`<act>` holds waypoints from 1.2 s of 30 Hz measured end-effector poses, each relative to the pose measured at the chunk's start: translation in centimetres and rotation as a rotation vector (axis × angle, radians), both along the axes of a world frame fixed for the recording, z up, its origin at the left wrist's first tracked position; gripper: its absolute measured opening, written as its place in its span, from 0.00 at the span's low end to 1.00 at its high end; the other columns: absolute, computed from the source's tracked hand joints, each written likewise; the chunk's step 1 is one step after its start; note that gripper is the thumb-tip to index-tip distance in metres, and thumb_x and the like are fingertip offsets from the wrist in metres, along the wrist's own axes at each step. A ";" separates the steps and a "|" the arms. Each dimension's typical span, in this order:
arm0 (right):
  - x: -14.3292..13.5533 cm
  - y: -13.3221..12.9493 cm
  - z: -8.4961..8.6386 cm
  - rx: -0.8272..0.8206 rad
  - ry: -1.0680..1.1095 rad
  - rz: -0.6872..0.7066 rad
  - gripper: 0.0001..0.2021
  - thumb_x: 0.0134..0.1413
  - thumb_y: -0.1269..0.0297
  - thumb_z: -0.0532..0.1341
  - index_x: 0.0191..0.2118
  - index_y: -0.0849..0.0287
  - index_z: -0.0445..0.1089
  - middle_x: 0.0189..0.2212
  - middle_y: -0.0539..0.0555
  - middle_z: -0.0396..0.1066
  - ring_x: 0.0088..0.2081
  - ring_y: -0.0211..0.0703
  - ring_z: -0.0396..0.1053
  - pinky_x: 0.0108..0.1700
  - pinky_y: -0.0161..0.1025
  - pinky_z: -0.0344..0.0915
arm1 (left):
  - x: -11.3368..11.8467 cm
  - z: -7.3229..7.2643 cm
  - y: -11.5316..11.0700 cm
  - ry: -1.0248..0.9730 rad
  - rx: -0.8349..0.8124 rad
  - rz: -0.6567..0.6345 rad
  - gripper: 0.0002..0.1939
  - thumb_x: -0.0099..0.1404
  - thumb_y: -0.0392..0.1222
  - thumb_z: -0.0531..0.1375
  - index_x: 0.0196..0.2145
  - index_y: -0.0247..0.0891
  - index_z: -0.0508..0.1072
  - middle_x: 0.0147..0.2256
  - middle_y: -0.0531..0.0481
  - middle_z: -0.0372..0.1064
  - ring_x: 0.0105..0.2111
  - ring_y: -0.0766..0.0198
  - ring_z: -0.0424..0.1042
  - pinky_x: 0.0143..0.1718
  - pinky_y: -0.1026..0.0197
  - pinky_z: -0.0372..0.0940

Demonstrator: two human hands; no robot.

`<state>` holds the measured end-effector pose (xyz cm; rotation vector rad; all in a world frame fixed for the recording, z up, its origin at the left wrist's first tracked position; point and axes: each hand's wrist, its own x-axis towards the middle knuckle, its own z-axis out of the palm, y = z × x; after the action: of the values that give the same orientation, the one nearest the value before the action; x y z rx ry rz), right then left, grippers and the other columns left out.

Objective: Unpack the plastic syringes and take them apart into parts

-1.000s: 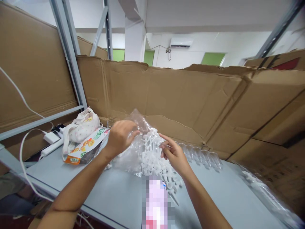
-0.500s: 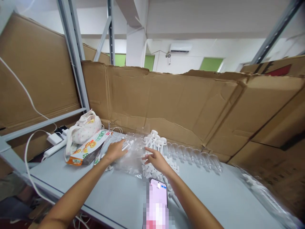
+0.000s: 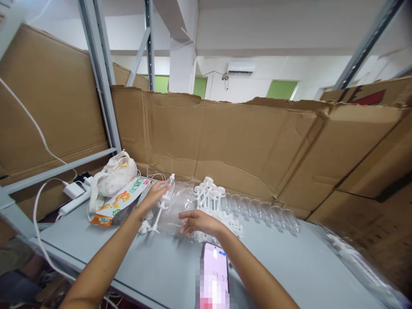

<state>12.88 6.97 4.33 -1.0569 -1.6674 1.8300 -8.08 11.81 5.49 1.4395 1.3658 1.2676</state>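
My left hand (image 3: 156, 194) is closed around a clear syringe-like tube (image 3: 169, 187) with a white tip pointing up and a white plunger rod (image 3: 157, 219) slanting down from it. Nothing shows in my right hand (image 3: 198, 221), whose fingers are apart over the edge of a clear plastic bag (image 3: 180, 206). Beyond and beside that hand lies a pile of white plunger parts (image 3: 209, 191). Clear tubes (image 3: 260, 210) stand in a row to the right of the pile. Small white pieces (image 3: 144, 226) lie below my left wrist.
A phone (image 3: 215, 270) lies at the front of the grey table (image 3: 283, 266). On the left are a printed food box (image 3: 120, 201), a fabric bag (image 3: 119, 174) and a power strip (image 3: 74, 204). Cardboard (image 3: 225, 137) walls the back. Wrapped white parts (image 3: 357, 257) lie at far right.
My left hand now shows the tube upright with its plunger rod below. My right hand has moved slightly left and toward me, away from the white pile.
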 end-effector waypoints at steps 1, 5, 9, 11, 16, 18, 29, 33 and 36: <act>0.0 0.1 0.0 -0.013 0.007 0.017 0.14 0.51 0.70 0.57 0.44 0.66 0.70 0.57 0.65 0.58 0.32 0.39 0.74 0.30 0.37 0.69 | 0.2 0.1 -0.1 -0.033 0.000 -0.011 0.30 0.50 0.58 0.61 0.43 0.33 0.68 0.29 0.48 0.71 0.28 0.61 0.70 0.29 0.63 0.61; 0.5 0.1 0.0 -0.034 0.011 0.052 0.22 0.52 0.64 0.60 0.53 0.64 0.64 0.51 0.63 0.64 0.31 0.39 0.75 0.32 0.37 0.70 | 1.2 0.9 -0.4 -0.127 0.009 -0.054 0.28 0.52 0.58 0.61 0.43 0.35 0.69 0.30 0.48 0.71 0.29 0.62 0.70 0.28 0.65 0.60; 1.6 -1.2 1.2 0.045 -0.058 0.038 0.27 0.53 0.58 0.60 0.58 0.58 0.59 0.50 0.61 0.66 0.27 0.38 0.74 0.30 0.38 0.70 | 2.4 2.1 -0.7 -0.184 0.026 -0.086 0.27 0.54 0.59 0.59 0.46 0.38 0.67 0.32 0.50 0.70 0.29 0.63 0.70 0.25 0.67 0.59; 2.4 -2.3 2.5 0.222 -0.198 -0.020 0.25 0.56 0.57 0.56 0.59 0.56 0.59 0.50 0.61 0.68 0.27 0.39 0.73 0.29 0.40 0.70 | 3.3 3.0 -1.1 -0.240 0.029 -0.124 0.27 0.55 0.58 0.59 0.48 0.40 0.66 0.33 0.50 0.70 0.30 0.64 0.70 0.26 0.67 0.61; 4.4 -4.3 6.0 0.993 -0.464 -0.484 0.30 0.58 0.65 0.54 0.64 0.45 0.44 0.60 0.59 0.56 0.50 0.52 0.66 0.48 0.54 0.65 | 6.7 5.9 -2.8 -0.580 -0.045 -0.342 0.26 0.55 0.47 0.62 0.51 0.43 0.60 0.34 0.51 0.68 0.28 0.65 0.70 0.25 0.63 0.67; 5.0 -4.1 6.5 1.209 -0.495 -0.540 0.32 0.57 0.67 0.55 0.64 0.42 0.41 0.65 0.56 0.44 0.59 0.54 0.55 0.54 0.55 0.60 | 8.4 6.8 -3.6 -0.728 -0.116 -0.441 0.22 0.57 0.44 0.60 0.49 0.43 0.61 0.36 0.51 0.68 0.28 0.65 0.70 0.26 0.61 0.68; 8.9 -3.1 7.3 1.625 -0.394 -0.578 0.29 0.52 0.73 0.57 0.59 0.43 0.52 0.62 0.54 0.48 0.62 0.54 0.47 0.58 0.58 0.51 | 15.4 7.7 -5.0 -0.809 -0.078 -0.608 0.13 0.57 0.44 0.62 0.37 0.36 0.68 0.31 0.51 0.69 0.29 0.68 0.69 0.31 0.68 0.64; 10.1 -3.4 7.9 1.496 -0.241 -0.679 0.25 0.49 0.66 0.63 0.53 0.50 0.59 0.58 0.59 0.57 0.59 0.56 0.55 0.56 0.56 0.55 | 16.8 6.3 -4.1 -0.594 -0.030 -0.610 0.19 0.60 0.56 0.56 0.38 0.36 0.66 0.37 0.48 0.69 0.36 0.64 0.70 0.36 0.64 0.64; 10.7 -3.0 7.8 1.277 -0.086 -0.795 0.23 0.49 0.62 0.63 0.51 0.54 0.60 0.52 0.60 0.65 0.52 0.53 0.63 0.53 0.51 0.59 | 17.6 4.6 -3.3 -0.388 0.100 -0.530 0.21 0.63 0.54 0.54 0.48 0.38 0.62 0.49 0.41 0.64 0.45 0.58 0.67 0.42 0.59 0.63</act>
<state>23.56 3.93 12.17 -0.9126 -1.6114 0.0883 9.54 8.52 10.10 1.4037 0.6159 1.1848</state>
